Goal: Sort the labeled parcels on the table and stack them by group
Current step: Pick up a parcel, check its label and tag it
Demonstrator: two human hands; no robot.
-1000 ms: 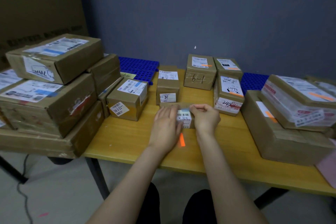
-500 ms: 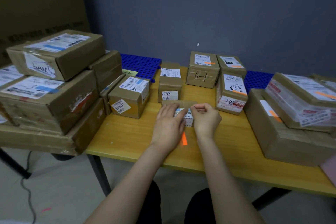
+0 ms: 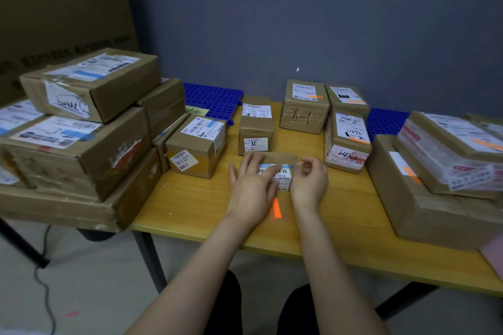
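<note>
A dark grey-blue wall [image 3: 340,22] fills the upper right of the frame, and a large printed cardboard sheet [image 3: 60,8] stands at upper left. Two blue perforated mats [image 3: 212,96] [image 3: 386,122] lie at mid-frame below the wall. A black cable [image 3: 45,284] trails over the grey floor [image 3: 95,280] at lower left.

Brown cardboard parcels [image 3: 304,117], white-labelled: six small at centre, at least five larger stacked left, three right. Blue perforated plastic mats [image 3: 212,98]: two. Loose orange strip [image 3: 276,207]: one; yellow wooden worktop [image 3: 196,207]: one.
</note>
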